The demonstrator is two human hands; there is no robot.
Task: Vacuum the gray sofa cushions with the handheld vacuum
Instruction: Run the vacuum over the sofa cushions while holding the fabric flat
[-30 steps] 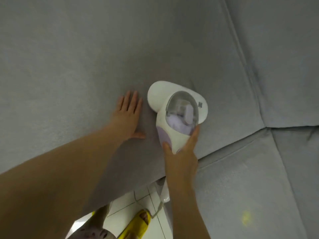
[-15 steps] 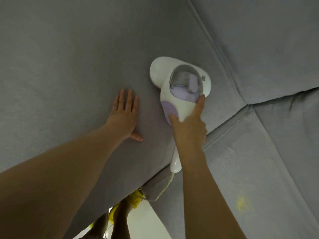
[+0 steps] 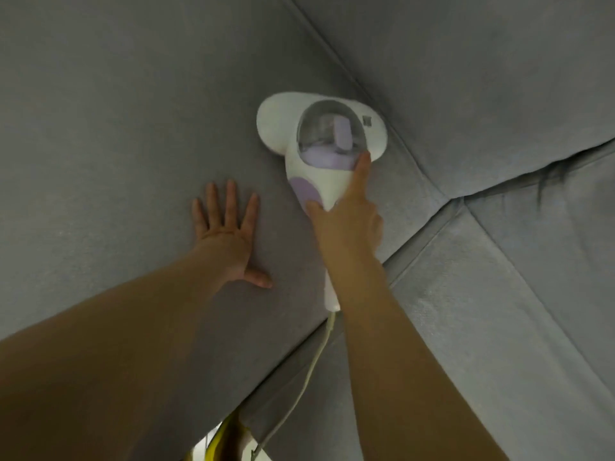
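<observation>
A white handheld vacuum [image 3: 316, 141] with a clear dust cup and a lilac patch lies head-down on the large gray seat cushion [image 3: 116, 128], its wide head close to the seam with the back cushion. My right hand [image 3: 346, 221] grips its handle, index finger stretched along the body toward the dust cup. To the left of the vacuum, my left hand [image 3: 226, 237] presses flat on the same cushion with fingers spread. The white cord [image 3: 309, 371] trails from the handle's end down over the cushion's front edge.
A gray back cushion [image 3: 482, 78] rises at the upper right. A second seat cushion [image 3: 466, 327] lies at the right, split off by a seam. At the bottom edge, a bit of pale floor and something yellow [image 3: 223, 437] show below the sofa.
The vacuum has slid away from me across the cushion, toward the back seam, with my right hand on it. My left hand stays pressed flat, its fingers spread wider.
</observation>
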